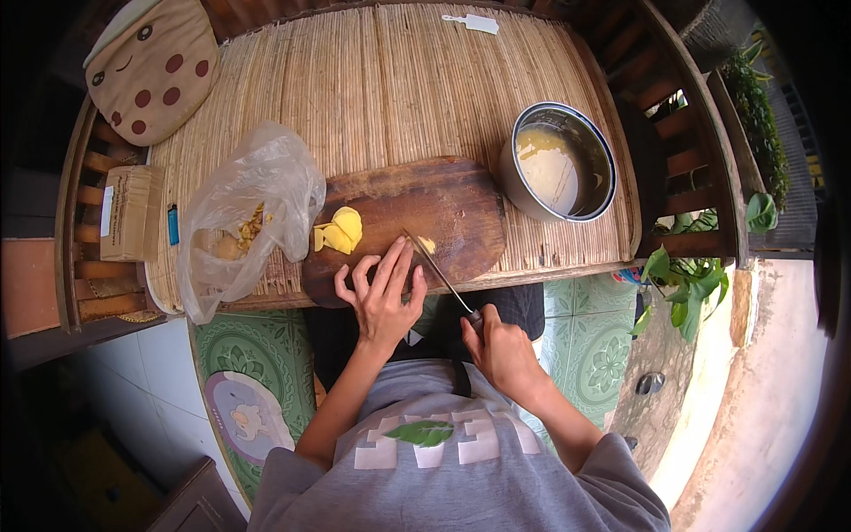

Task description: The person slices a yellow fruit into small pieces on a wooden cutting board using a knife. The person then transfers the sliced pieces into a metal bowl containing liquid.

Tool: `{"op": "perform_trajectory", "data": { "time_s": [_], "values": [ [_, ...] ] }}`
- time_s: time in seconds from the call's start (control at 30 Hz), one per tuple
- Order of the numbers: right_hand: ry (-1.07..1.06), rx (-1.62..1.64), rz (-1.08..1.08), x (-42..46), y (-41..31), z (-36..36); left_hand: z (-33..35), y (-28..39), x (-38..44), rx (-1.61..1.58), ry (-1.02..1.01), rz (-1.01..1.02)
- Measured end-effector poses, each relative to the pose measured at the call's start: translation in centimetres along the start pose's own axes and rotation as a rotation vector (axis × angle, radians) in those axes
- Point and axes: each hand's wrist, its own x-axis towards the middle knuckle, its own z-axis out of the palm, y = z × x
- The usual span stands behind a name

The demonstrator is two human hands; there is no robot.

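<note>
My right hand (505, 352) grips the dark handle of a kitchen knife (440, 271). The blade slants up and left over a worn wooden cutting board (405, 189), its tip beside my left fingertips. My left hand (384, 299) rests on the board's near edge with fingers spread; whether a piece lies under them is hidden. Right of the blade are small yellow cut pieces (427, 245). A pile of yellow vegetable slices (342, 230) sits on the board's left part, beyond my left hand.
Left of the board, a clear plastic bag (266, 166) holds peelings. A metal pot (562, 161) with liquid and yellow bits stands at right. The bamboo mat (372, 86) also bears a blue lighter (173, 225), a cardboard box (133, 213), a cushion (156, 76) and a white tag (480, 24).
</note>
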Motion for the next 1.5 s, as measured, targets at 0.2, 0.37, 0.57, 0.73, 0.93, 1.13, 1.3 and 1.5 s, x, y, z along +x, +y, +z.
{"op": "perform_trajectory", "data": {
  "time_s": [0.2,0.37,0.57,0.73,0.93,1.13,1.3,1.5],
  "values": [
    [0.031,-0.066,0.002,-0.4,-0.5,0.3,0.0,-0.1,0.0,-0.007,0.003,0.002],
    [0.03,-0.12,-0.012,-0.5,-0.9,0.1,0.1,0.0,0.0,-0.008,0.009,-0.002],
    [0.046,-0.12,-0.044,0.3,-0.3,1.1,0.0,0.0,0.0,-0.018,0.007,-0.002],
    [0.059,-0.062,-0.032,1.0,0.4,1.8,0.0,0.1,0.1,-0.028,0.014,0.0],
    [0.038,0.036,-0.026,1.0,0.9,1.3,-0.2,0.1,0.2,-0.025,0.016,0.004],
    [0.015,0.003,-0.002,0.4,0.6,0.4,-0.3,0.2,0.3,-0.031,0.015,-0.001],
    [0.007,-0.036,-0.01,0.1,0.2,-0.5,-0.3,0.2,0.3,-0.031,0.017,-0.005],
    [0.03,-0.09,-0.031,0.0,0.0,-1.0,-0.1,0.1,0.2,-0.042,0.02,-0.002]
  ]
}}
